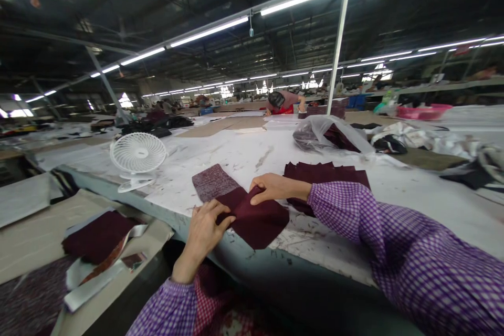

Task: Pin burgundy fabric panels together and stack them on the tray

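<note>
A dark maroon fabric piece (260, 226) lies at the table's front edge, with one corner hanging over it. My left hand (207, 228) pinches its left edge between thumb and fingers. Above it, my right hand (271, 188) grips the far edge of the same piece, lifting it into a small fold. A speckled maroon-grey fabric piece (216, 182) lies flat just behind, partly covered by the dark one. To the right, partly hidden by my right wrist, is a fanned stack of dark maroon fabric pieces (326, 172).
A white fan (138, 153) stands on the left of the white-covered table (244, 149). A clear plastic bag (331, 135) with maroon fabric sits behind the stack. Fabric pieces (98, 236) lie on a lower surface at left. A person (283, 102) bends over the table's far side.
</note>
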The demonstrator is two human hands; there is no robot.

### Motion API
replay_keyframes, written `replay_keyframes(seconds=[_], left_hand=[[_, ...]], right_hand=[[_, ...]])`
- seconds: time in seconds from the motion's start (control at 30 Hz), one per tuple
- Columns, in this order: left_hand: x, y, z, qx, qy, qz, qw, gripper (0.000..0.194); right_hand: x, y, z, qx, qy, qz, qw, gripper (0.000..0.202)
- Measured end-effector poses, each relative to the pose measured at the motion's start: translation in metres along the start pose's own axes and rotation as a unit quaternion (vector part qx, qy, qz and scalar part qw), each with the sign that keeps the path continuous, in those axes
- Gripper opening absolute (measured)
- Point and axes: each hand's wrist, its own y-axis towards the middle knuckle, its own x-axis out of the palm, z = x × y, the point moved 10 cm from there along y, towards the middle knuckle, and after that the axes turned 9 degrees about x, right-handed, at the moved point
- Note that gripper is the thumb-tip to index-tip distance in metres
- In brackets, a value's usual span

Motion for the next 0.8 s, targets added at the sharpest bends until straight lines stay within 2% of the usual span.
replay_keyframes(seconds=[0.13, 0.27, 0.37, 0.47, 0.53, 0.6, 0.67, 0.73, 0.8], left_hand=[[0.000, 0.000, 0.000, 0.001, -0.004, 0.003, 1.000, 0.019], [0.001, 0.000, -0.002, 0.008, -0.010, 0.000, 1.000, 0.024], [-0.002, -0.002, 0.000, 0.023, -0.017, -0.005, 1.000, 0.032], [-0.004, -0.004, 0.008, 0.041, 0.014, -0.015, 0.999, 0.035], [-0.005, -0.003, 0.019, 0.064, 0.042, -0.018, 0.997, 0.029], [-0.004, 0.000, 0.034, 0.088, 0.056, -0.025, 0.994, 0.023], [0.000, 0.004, 0.045, 0.096, 0.064, -0.037, 0.993, 0.024], [0.002, 0.008, 0.046, 0.075, 0.068, -0.039, 0.994, 0.029], [0.000, 0.010, 0.030, 0.010, 0.035, -0.015, 0.999, 0.028]], right_hand=[[-0.005, 0.001, 0.003, 0.004, 0.016, 0.045, 0.999, 0.023], [-0.013, -0.007, -0.003, -0.007, 0.018, 0.034, 0.999, 0.017], [-0.040, -0.023, 0.005, 0.025, 0.086, 0.024, 0.996, 0.022], [-0.086, -0.046, 0.037, 0.097, 0.108, 0.061, 0.987, 0.031], [-0.117, -0.062, 0.067, 0.149, 0.059, 0.099, 0.982, 0.033], [-0.133, -0.075, 0.099, 0.208, -0.032, 0.080, 0.974, 0.030], [-0.144, -0.084, 0.125, 0.263, -0.159, 0.064, 0.950, 0.028], [-0.157, -0.089, 0.133, 0.302, -0.272, 0.094, 0.909, 0.027], [-0.161, -0.086, 0.116, 0.290, -0.330, 0.148, 0.886, 0.028]])
